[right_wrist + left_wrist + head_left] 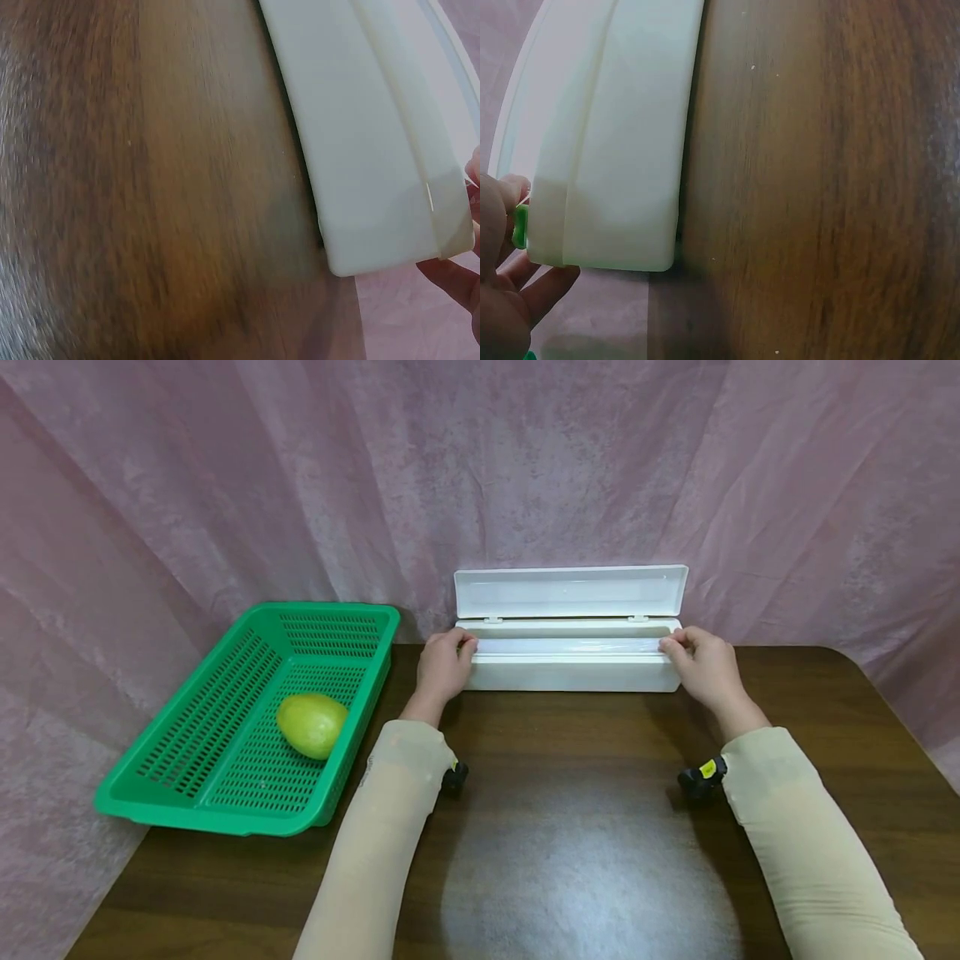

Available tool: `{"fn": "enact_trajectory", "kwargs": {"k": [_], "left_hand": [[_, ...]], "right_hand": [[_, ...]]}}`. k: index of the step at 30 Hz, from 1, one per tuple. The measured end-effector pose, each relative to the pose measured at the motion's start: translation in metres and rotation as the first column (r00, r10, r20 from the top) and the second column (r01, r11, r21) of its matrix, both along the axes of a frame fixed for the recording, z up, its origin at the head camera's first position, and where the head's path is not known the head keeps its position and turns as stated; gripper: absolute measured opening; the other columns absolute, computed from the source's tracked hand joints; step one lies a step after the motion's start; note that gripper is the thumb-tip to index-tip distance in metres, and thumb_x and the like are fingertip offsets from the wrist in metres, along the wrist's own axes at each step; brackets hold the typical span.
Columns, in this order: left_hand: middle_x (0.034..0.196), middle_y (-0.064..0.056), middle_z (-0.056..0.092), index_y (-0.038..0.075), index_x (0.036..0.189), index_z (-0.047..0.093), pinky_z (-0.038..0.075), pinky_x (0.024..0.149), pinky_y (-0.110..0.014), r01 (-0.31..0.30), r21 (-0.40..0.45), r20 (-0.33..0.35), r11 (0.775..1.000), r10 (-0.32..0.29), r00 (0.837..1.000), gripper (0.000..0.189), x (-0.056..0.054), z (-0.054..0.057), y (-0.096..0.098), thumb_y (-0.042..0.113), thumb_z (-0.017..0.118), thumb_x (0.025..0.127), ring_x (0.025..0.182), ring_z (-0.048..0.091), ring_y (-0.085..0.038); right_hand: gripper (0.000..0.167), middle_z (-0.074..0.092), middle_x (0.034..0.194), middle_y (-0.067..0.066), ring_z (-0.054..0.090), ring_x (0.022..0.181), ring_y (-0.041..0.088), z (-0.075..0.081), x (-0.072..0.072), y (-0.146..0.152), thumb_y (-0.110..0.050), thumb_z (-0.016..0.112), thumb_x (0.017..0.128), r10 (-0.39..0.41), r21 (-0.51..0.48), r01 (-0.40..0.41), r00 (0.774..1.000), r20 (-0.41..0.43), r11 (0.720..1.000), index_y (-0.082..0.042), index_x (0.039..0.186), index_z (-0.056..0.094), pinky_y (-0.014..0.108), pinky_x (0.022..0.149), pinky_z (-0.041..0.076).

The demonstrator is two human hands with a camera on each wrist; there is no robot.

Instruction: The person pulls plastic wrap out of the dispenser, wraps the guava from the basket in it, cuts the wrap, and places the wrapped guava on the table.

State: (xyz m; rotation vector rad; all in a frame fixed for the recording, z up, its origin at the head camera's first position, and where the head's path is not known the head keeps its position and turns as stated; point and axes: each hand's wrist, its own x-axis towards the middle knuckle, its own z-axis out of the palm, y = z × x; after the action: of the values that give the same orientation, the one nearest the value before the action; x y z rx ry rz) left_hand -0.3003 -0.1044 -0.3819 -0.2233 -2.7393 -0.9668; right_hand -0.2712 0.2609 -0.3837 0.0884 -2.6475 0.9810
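Note:
A long white cling film box (570,675) stands at the back of the table, its lid (573,592) raised on hinges. Inside lies a shiny roll of cling film (570,646). My left hand (444,667) pinches the film at the left end with thumb and forefinger. At the opposite end my right hand (705,668) pinches it the same way. Each wrist view shows a corner of the white box (630,150) with fingers bent about its end. A bit of green plastic (520,227) shows between the left fingers. The fingertips of the right hand (459,281) are partly out of frame.
A green perforated basket (217,821) stands on the left, with a yellow-green mango-like fruit (311,725) in it. A pink curtain (570,460) hangs right behind the box. The brown wooden table (585,827) stretches out in front, between my forearms.

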Motion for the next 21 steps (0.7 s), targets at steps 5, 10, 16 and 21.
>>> {"fn": "enact_trajectory", "kwargs": {"k": [5,10,16,21], "left_hand": [[0.103,-0.006,0.068,0.012,0.105,0.064,0.046,0.091,-0.042,0.01,0.015,0.005,1.0,-0.01,1.0,0.024,0.0,0.001,0.001,0.03,0.048,0.099,0.113,0.053,-0.025],[0.104,-0.007,0.067,0.012,0.105,0.063,0.046,0.091,-0.042,0.024,0.024,0.007,0.999,-0.024,1.0,0.024,-0.001,0.001,-0.001,0.03,0.048,0.099,0.112,0.053,-0.026],[0.106,-0.01,0.066,0.009,0.108,0.063,0.045,0.093,-0.042,0.061,0.047,0.003,0.997,-0.061,0.998,0.025,0.0,0.004,-0.002,0.027,0.049,0.099,0.11,0.055,-0.028],[0.107,-0.011,0.066,0.006,0.108,0.064,0.047,0.093,-0.041,0.072,0.082,0.006,0.994,-0.073,0.997,0.024,-0.001,0.006,-0.004,0.024,0.051,0.098,0.107,0.058,-0.028]], "right_hand": [[0.035,0.067,0.097,0.02,0.051,0.081,0.025,0.005,0.002,0.002,-0.032,0.049,0.098,0.012,0.023,-0.012,1.0,0.007,1.0,0.0,0.098,0.063,0.032,0.069,0.038],[0.032,0.068,0.093,0.019,0.049,0.076,0.024,0.007,0.003,0.003,-0.03,0.05,0.098,0.016,0.039,-0.015,1.0,-0.008,0.999,0.0,0.096,0.063,0.029,0.065,0.036],[0.033,0.069,0.092,0.017,0.049,0.075,0.021,0.009,0.003,0.003,-0.031,0.051,0.097,0.016,0.028,-0.015,1.0,-0.022,1.0,-0.001,0.096,0.064,0.025,0.063,0.037],[0.031,0.069,0.094,0.018,0.051,0.076,0.02,0.011,0.003,0.001,-0.029,0.053,0.096,0.034,0.025,-0.033,0.999,-0.012,0.999,0.0,0.096,0.065,0.021,0.062,0.038]]}}
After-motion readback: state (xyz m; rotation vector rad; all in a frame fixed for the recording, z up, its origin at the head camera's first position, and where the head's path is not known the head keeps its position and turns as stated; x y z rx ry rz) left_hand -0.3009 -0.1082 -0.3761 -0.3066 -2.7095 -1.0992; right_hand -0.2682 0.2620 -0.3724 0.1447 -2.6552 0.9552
